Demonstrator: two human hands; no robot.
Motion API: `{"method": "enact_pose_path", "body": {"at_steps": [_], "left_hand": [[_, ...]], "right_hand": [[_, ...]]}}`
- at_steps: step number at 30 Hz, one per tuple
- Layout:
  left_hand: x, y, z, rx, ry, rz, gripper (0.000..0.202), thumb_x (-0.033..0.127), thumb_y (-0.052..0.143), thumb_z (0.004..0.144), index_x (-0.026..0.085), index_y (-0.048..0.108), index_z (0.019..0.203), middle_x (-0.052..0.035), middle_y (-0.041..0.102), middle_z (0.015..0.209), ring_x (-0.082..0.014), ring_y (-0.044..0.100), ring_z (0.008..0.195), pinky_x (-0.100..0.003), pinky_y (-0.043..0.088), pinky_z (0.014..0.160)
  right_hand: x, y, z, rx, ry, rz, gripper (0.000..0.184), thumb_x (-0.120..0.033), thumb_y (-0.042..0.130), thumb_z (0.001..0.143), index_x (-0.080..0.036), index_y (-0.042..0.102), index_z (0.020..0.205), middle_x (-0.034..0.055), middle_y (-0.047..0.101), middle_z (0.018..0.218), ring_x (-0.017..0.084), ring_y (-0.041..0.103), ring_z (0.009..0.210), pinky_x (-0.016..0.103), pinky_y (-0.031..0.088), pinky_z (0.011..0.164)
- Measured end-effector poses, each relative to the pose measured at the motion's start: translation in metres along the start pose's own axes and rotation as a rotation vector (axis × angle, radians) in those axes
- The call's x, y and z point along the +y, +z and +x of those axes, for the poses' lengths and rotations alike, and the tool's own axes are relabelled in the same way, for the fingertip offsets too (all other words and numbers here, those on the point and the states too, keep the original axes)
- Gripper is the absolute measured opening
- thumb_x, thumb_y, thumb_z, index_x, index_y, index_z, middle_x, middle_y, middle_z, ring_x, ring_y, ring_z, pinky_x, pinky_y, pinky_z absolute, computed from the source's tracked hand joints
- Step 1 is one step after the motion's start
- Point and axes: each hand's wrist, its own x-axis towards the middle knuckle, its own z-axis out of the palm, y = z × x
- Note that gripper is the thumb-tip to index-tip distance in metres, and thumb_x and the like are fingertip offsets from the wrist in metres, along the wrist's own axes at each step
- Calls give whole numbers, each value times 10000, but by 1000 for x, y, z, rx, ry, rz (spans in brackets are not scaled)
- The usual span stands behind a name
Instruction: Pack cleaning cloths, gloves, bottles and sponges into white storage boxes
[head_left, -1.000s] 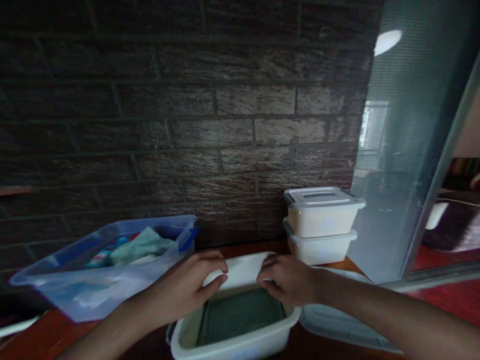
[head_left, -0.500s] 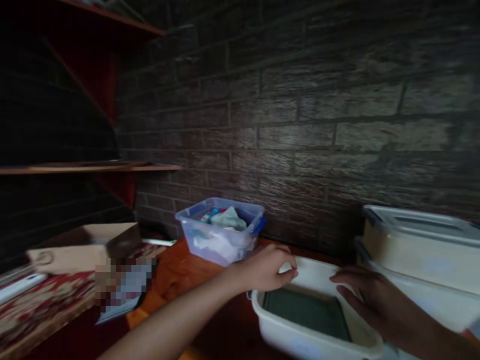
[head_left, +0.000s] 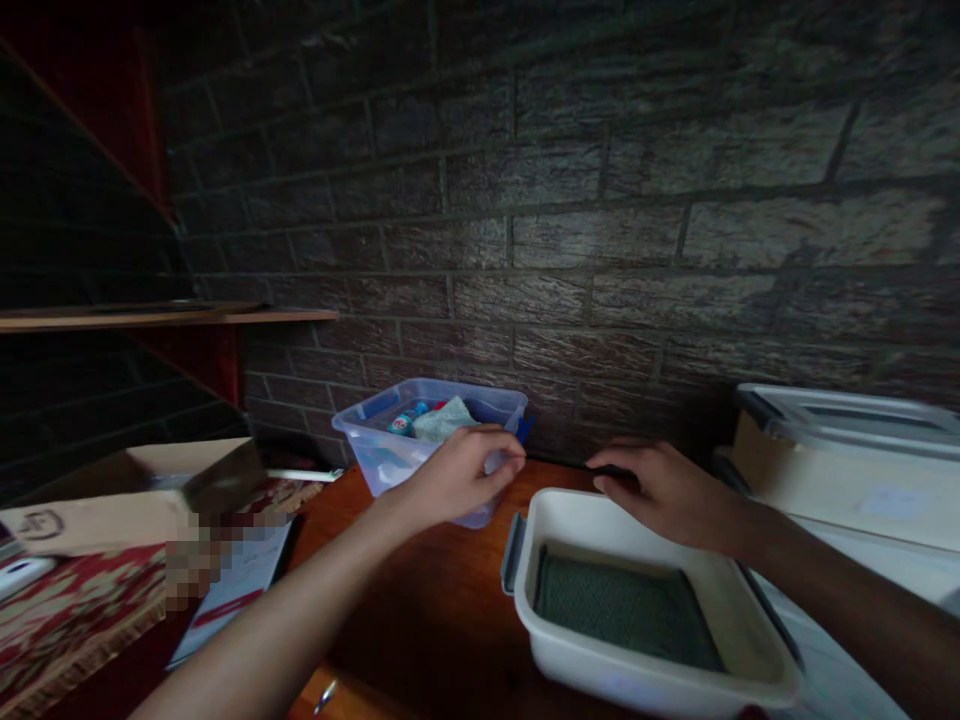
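My left hand [head_left: 457, 478] hovers in front of the near wall of a clear bluish bin [head_left: 375, 440], fingers loosely curved and apart, nothing in them. The bin holds a pale green cloth [head_left: 444, 420] and small packets. My right hand [head_left: 670, 492] reaches over the far rim of a white tub [head_left: 570, 515], fingers stretched forward and empty. A dark green mat [head_left: 622, 610] lies flat in the tub's bottom. Both containers stand on a reddish wooden table [head_left: 420, 620].
Stacked white lidded boxes [head_left: 847, 460] stand at the right, with a loose lid [head_left: 825, 660] beneath my right forearm. A cardboard box [head_left: 142, 485], patterned cloth [head_left: 67, 600] and papers [head_left: 232, 590] lie at the left. A wooden shelf [head_left: 172, 318] juts from the dark brick wall [head_left: 570, 220].
The view swung left, then settled. My left hand left the tub's far rim and moved toward the clear bin. My right hand lifted off the rim and stretched out beyond it.
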Motion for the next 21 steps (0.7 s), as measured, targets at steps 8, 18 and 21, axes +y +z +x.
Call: {"method": "enact_pose_path", "body": {"at_steps": [8, 18, 21], "left_hand": [[-98, -98, -11, -7, -378, 354, 330, 306, 465, 939, 176, 744, 1059, -37, 765, 991, -188, 689, 912, -251, 472, 819], [-185, -77, 12, -327, -624, 467, 311, 372, 614, 965, 159, 661, 1186, -103, 682, 1179, -228, 668, 1034, -401, 556, 899], [-201, -71, 22, -384, -686, 492, 353, 359, 624, 965, 172, 608, 1264, -106, 628, 1271, -239, 647, 1081, -452, 569, 905]], "right_hand": [[5, 10, 95, -56, -77, -160, 277, -288, 540, 968, -203, 741, 1139, 88, 742, 1143, 251, 676, 1055, 343, 452, 977], [-18, 58, 219, -169, -152, -234, 245, -248, 587, 924, -122, 759, 1047, 169, 758, 1072, 283, 704, 1013, 335, 484, 902], [-15, 72, 233, -237, -125, -260, 252, -321, 609, 957, -121, 730, 1052, 142, 746, 1046, 247, 702, 981, 373, 522, 889]]}}
